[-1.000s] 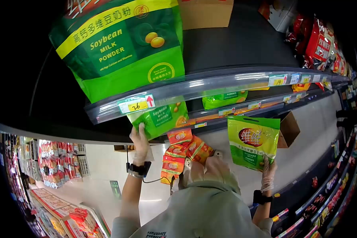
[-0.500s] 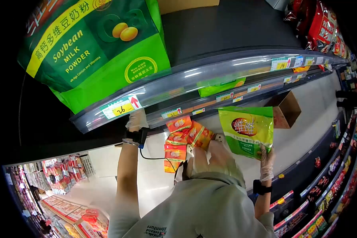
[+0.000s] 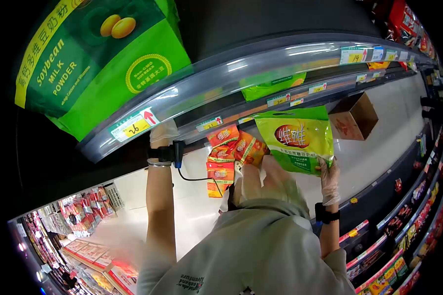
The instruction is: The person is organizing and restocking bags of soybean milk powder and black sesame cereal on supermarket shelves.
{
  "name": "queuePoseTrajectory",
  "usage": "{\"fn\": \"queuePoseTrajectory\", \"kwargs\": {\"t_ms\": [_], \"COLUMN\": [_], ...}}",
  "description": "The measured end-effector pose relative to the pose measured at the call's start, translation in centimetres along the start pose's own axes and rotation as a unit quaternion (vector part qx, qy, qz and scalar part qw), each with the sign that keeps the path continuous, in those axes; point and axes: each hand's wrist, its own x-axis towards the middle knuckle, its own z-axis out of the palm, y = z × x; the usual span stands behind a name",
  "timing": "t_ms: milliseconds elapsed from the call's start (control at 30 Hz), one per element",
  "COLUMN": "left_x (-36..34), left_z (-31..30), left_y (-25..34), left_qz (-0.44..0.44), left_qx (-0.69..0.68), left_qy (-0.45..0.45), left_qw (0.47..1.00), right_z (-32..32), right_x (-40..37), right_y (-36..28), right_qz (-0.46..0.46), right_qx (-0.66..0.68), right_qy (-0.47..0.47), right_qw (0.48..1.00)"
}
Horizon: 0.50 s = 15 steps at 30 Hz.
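Observation:
In my gloved right hand (image 3: 330, 179) is a yellow-green bag of soybean milk powder (image 3: 293, 135), gripped by its lower right corner, with the red oval logo facing up. My gloved left hand (image 3: 165, 132) is at the shelf's front edge, just below the price tag (image 3: 133, 128) marked 26. The shelf lip hides its fingers. Above it on the upper shelf stands a large green soybean milk powder bag (image 3: 103, 59). Several orange-red bags (image 3: 220, 172) lie on the floor by my feet.
An open cardboard box (image 3: 357, 118) sits on the floor beyond the held bag. Another green bag (image 3: 273, 86) lies on a lower shelf. Red packages (image 3: 408, 22) stand at the far upper right. Stocked shelves (image 3: 403, 221) line the aisle's right side, with a display (image 3: 96, 258) at lower left.
The view has shifted, so the shelf and floor things appear higher. My right hand still holds the yellow-green bag, now closer to the shelf edge. My left hand stays by the shelf lip.

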Motion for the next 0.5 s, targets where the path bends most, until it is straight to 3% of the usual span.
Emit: {"fn": "queuePoseTrajectory", "kwargs": {"t_ms": [267,400,467,500], "left_x": [3.4,4.5,3.8,3.4], "left_z": [3.3,4.3,4.3,4.2], "left_y": [3.9,4.6,3.9,3.6], "left_qz": [0.034,0.025,0.020,0.018], "left_qx": [-0.102,-0.118,-0.101,-0.089], "left_qy": [0.149,0.180,0.174,0.167], "left_qw": [0.983,0.976,0.979,0.982], "right_z": [-1.0,-1.8,-1.6,-1.5], "right_x": [0.0,0.0,0.3,0.6], "right_y": [1.5,1.3,3.0,4.2], "right_qz": [0.004,0.027,0.055,0.054], "right_qx": [-0.026,-0.013,0.123,0.119], "right_qy": [0.008,-0.009,0.029,0.025], "right_qw": [1.000,1.000,0.991,0.991]}}
